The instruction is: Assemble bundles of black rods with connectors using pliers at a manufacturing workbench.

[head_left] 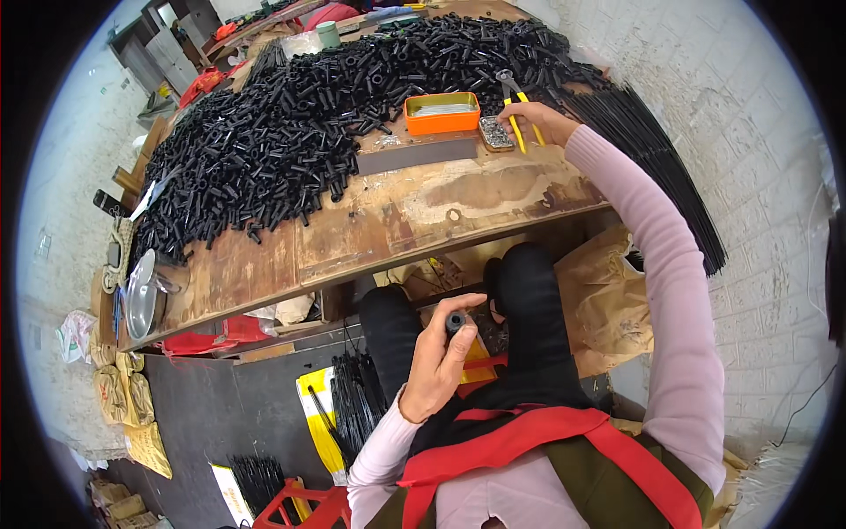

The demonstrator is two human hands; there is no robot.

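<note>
Above my lap, my left hand [434, 360] is closed round a short black tube [455, 323], its hollow end facing up. The rest of the tube is hidden by my fingers. My right hand [539, 122] stretches to the workbench and is closed on pincers [517, 125] with yellow handles, their metal jaws pointing away from me. Beside those fingers lies a small tin [496, 134] full of tiny metal pieces. An orange open tin [442, 113] with thin, pale pieces inside stands just to its left.
A large heap of black tubes [291, 123] covers the back and left of the wooden workbench [352, 234]. A grey flat strip [417, 156] lies before the orange tin. Long black rods [656, 163] hang over the right end. A metal bowl [144, 295] sits at the left corner.
</note>
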